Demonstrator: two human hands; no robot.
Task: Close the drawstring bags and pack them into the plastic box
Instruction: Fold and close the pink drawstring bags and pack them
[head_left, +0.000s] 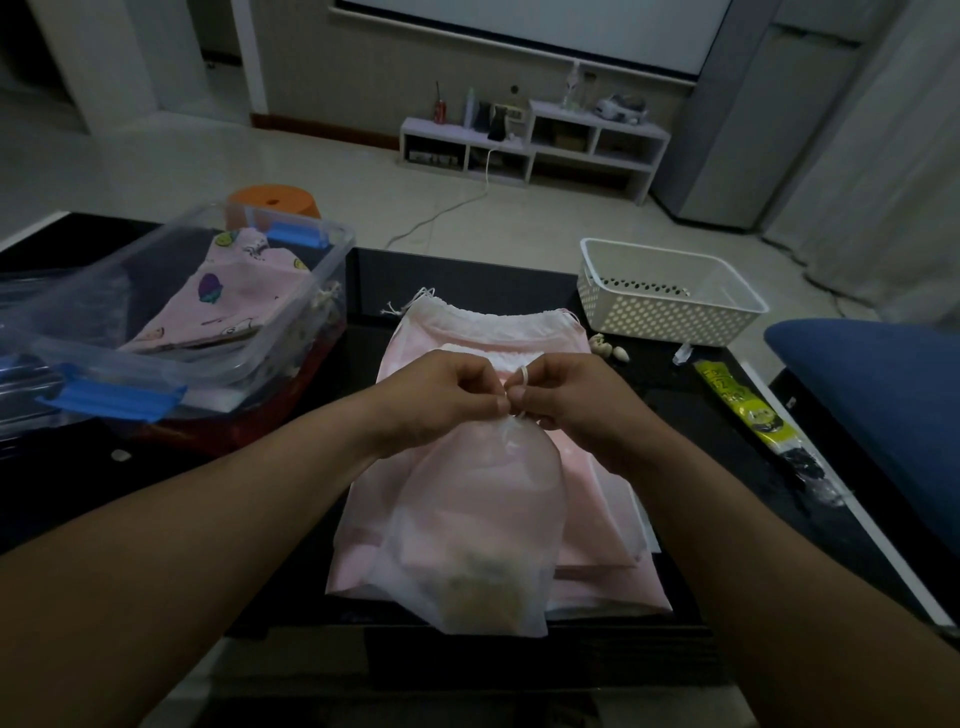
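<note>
Closing step in hand: left hand (441, 397) pinches the gathered neck of a sheer white drawstring bag (480, 525) held over the pink bags (587, 499) stacked on the black counter (457, 275), right hand (563, 397) has its grip tight on the white cord (522, 375), looped over a finger. Neck looks almost cinched. Next: finish the pull or knot, then carry it left into the clear plastic box (311, 291), where a printed pink bag (228, 301) already lies.
</note>
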